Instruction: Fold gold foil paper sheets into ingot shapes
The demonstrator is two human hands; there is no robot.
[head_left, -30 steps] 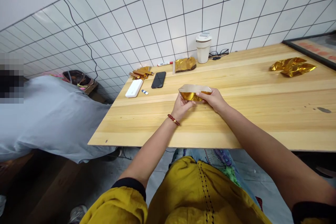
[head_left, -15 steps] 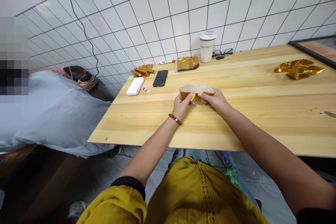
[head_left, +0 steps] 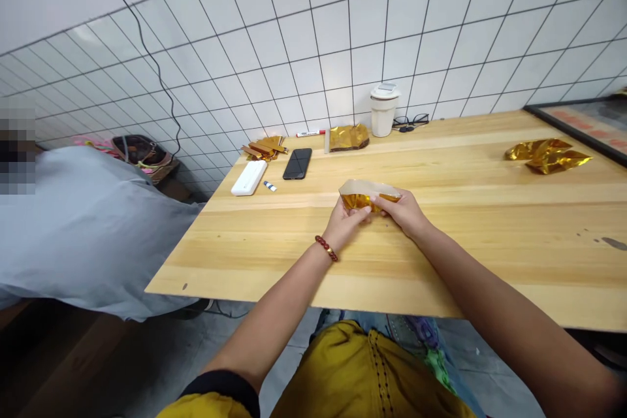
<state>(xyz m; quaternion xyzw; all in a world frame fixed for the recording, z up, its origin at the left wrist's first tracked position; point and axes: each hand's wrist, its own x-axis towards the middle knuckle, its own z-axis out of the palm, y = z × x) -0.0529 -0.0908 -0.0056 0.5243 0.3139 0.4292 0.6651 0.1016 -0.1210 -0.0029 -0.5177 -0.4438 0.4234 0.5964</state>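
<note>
Between my two hands is a sheet of gold foil paper (head_left: 361,199), folded, with a pale strip along its upper edge. My left hand (head_left: 345,217) grips its left end, thumb on the near side; a red bead bracelet circles that wrist. At the other end my right hand (head_left: 402,209) pinches the sheet with the thumb pressed on its front. The fingers behind the sheet are mostly hidden. Farther back lies a stack of gold foil paper (head_left: 347,138). Two folded gold foil shapes (head_left: 548,155) rest on the right part of the table.
On the wooden table (head_left: 235,255) are a white power bank (head_left: 249,178), a black phone (head_left: 297,164), a small blue-and-white stick (head_left: 270,186), gold strips (head_left: 265,147), a red-and-white marker (head_left: 310,133), a lidded cup (head_left: 383,110), glasses (head_left: 410,122) and a dark frame (head_left: 578,134). A person in grey (head_left: 93,228) sits left.
My left thumb has slid down from the middle of the foil paper, while the right thumb stays on it. The paper's front now shows more gold. The camera view has tilted up slightly.
</note>
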